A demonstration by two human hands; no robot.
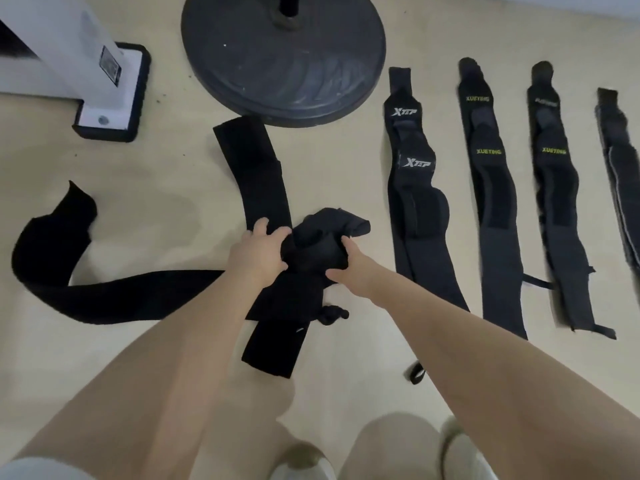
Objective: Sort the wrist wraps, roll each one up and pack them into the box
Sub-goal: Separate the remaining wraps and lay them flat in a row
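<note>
Beige floor [156,209] is stretching across the room, with a round dark weight plate [284,60] lying at the far side and a white machine foot [110,91] standing to its left. On the right, 4 wraps are lying flat side by side: an XTEP wrap [414,188], 2 XUETING wraps [491,202] [557,202] and a grey wrap [620,168] running off the edge. In the middle, a person is bending over a tangle of black wraps [311,251]; the left hand [259,252] is gripping its left side with fingers curled into the cloth, and the right hand [349,268] is clutching its right side, thumb on top. A long strip [252,178] is trailing from the tangle toward the plate, and another strip [104,292] is curling away left. No box is showing.
</note>
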